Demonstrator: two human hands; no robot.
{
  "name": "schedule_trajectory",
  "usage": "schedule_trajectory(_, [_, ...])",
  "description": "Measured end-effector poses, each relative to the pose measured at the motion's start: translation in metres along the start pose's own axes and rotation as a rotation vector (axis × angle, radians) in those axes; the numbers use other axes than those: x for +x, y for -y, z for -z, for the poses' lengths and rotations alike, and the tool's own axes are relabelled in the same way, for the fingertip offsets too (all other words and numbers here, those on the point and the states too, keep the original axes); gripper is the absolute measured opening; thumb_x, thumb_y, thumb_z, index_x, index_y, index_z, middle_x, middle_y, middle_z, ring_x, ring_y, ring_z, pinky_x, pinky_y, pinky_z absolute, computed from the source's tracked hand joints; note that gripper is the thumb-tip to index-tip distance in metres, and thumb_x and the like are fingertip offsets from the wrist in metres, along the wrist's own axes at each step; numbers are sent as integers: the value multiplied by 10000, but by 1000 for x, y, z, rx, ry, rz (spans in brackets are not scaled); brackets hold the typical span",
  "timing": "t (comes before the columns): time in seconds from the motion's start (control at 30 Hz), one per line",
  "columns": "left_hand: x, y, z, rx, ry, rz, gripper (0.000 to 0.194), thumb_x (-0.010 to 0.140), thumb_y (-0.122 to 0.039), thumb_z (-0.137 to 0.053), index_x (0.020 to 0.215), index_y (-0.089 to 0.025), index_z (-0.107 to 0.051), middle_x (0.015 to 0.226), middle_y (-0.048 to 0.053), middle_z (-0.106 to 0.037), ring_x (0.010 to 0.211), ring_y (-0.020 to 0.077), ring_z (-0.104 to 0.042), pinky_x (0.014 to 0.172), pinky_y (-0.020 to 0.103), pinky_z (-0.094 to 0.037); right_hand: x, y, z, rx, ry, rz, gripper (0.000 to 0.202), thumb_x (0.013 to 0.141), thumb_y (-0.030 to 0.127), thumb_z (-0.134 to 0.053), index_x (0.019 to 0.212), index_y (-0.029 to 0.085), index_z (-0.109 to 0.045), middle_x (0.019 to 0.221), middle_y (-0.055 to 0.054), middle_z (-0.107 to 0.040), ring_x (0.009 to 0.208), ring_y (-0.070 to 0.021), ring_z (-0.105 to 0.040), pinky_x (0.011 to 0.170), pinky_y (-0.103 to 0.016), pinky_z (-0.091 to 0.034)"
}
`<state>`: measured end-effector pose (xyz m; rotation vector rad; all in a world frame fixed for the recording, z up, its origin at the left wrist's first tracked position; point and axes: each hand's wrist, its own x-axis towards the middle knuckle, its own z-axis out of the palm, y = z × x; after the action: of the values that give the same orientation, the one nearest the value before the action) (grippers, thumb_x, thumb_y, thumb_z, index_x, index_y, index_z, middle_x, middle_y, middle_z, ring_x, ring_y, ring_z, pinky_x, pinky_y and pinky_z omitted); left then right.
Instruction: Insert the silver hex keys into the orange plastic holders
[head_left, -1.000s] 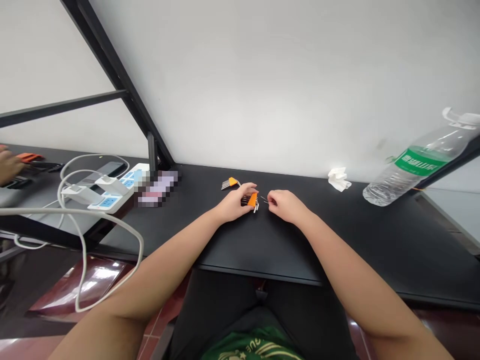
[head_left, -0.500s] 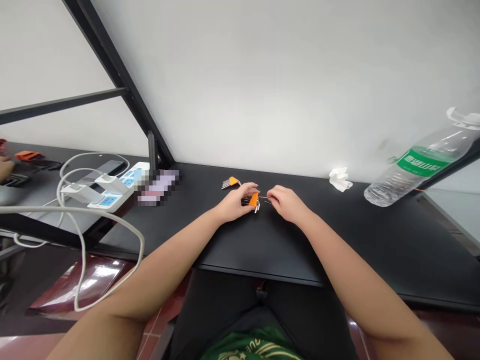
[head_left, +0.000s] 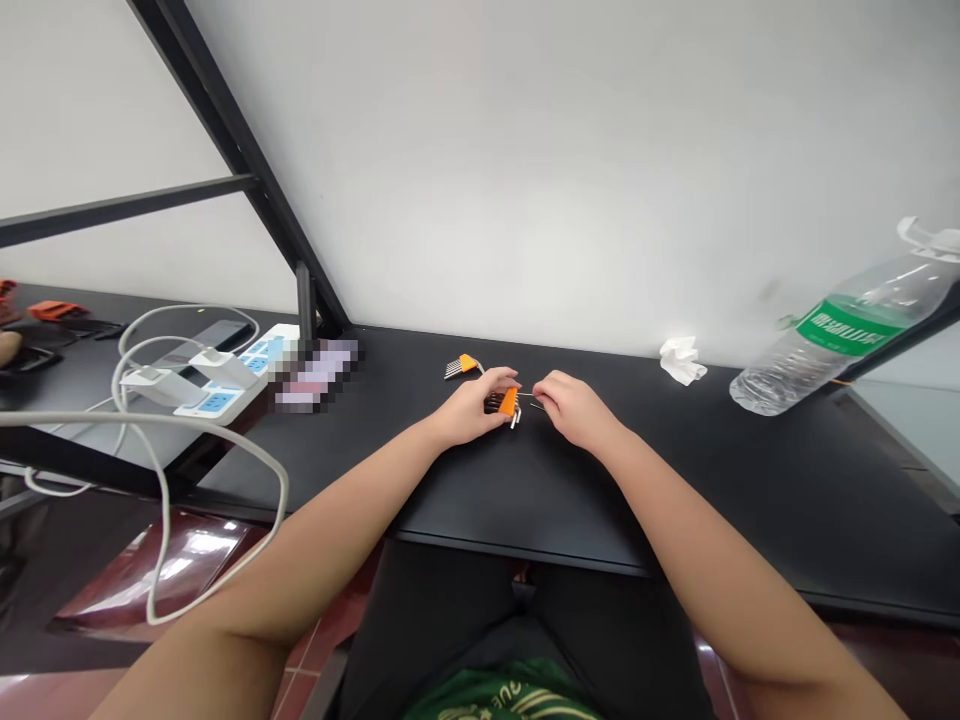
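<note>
My left hand (head_left: 474, 408) is closed around an orange hex key holder (head_left: 509, 402), thumb below and fingers above. Several metal keys stick out of the holder on both sides. To the right, my right hand (head_left: 568, 405) pinches a thin hex key (head_left: 526, 394) whose other end meets the holder; whether it sits in a slot is too small to tell. Another thin dark key lies on the table by my right fingertips. Behind my left hand lies a second orange hex key set (head_left: 466, 363) with silvery keys.
A large clear bottle with a green label (head_left: 851, 325) and a crumpled tissue (head_left: 682, 360) stand on the black table (head_left: 525, 490) at right. To the left are a blurred packet (head_left: 319, 375), a power strip (head_left: 247, 372), white cables, a black frame, and another person's hand (head_left: 9, 347).
My hands hold nearly the same pose, with the key still between them. The other person's hand at the far left has shifted toward the frame's edge.
</note>
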<state>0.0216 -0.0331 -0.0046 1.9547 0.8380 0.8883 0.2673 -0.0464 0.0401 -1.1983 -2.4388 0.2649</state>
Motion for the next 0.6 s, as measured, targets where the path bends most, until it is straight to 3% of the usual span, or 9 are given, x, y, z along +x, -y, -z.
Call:
schedule_trajectory(0.3, [-1, -2, 0, 81, 19, 2, 657, 830, -185, -730, 1425, -255, -460, 1388, 108, -668, 1313, 255, -636, 1129, 459, -528, -3, 12, -3, -154, 27, 60, 289, 993, 73, -463, 1064, 185, -719, 1061, -99, -650, 791, -175, -598, 702, -301, -468])
schedule_trajectory(0.6, [-1, -10, -4, 94, 21, -3, 571, 832, -237, -747, 1342, -251, -492, 1360, 94, -686, 1311, 257, -639, 1136, 442, -515, 4, 7, -12, 267, -101, 38, 193, 944, 91, -518, 980, 208, -668, 995, -58, -659, 876, -185, -625, 800, -322, -503])
